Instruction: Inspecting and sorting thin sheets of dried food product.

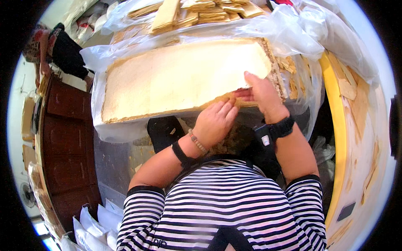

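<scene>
A stack of wide, thin cream-coloured sheets [176, 79] with rough brownish edges lies in front of me on clear plastic film. At the near edge, right of the middle, my left hand [215, 119] has its fingers bent together on the rim of the top sheet. Just to its right, my right hand [266, 94] has the thumb over the top sheet and the fingers below its edge, in shadow. The sheet's edge lies between them. The left thumb is hidden.
Smaller folded yellowish pieces [205, 14] are piled at the back. Crumpled plastic film [289, 29] surrounds the stack, with broken flakes [289, 67] at its right. A yellow-edged board [335, 121] stands right. A dark brown cabinet [69, 138], white sacks [94, 224] and another person [63, 50] are left.
</scene>
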Available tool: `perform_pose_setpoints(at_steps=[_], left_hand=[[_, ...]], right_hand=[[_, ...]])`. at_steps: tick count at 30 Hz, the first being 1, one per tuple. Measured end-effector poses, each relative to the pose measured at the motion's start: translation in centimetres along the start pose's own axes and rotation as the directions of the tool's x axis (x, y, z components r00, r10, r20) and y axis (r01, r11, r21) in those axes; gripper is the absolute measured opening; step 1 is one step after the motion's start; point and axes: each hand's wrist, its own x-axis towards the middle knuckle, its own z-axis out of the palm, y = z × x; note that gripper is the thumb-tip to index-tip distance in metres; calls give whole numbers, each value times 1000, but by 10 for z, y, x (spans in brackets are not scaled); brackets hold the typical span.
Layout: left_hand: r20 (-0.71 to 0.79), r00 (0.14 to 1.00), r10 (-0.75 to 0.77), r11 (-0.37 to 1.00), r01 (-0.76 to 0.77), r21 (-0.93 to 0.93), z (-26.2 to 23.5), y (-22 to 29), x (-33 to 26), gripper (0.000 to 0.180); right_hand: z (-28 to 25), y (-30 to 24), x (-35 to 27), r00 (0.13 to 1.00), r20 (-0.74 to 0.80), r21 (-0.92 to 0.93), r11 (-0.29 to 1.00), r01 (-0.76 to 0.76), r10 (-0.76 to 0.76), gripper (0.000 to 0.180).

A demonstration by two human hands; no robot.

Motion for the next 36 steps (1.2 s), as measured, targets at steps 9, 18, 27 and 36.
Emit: perform_pose_setpoints(at_steps=[9, 18, 27, 36], left_hand=[[252, 944, -214, 947, 264, -185, -7, -40, 39, 43], [367, 880, -301, 915, 376, -150, 21, -42, 65, 45], [168, 898, -407, 911, 386, 144, 7, -73, 21, 60], [49, 727, -685, 718, 662, 218, -38, -145, -39, 59]], right_hand=[[44, -32, 9, 659, 233, -670, 373, 642, -716, 30], [104, -76, -41, 756, -22, -21, 756, 654, -655, 28], [112, -153, -50, 834, 82, 7, 837, 547, -545, 35], [119, -203, -69, 212, 349, -543, -13, 839, -913, 36]])
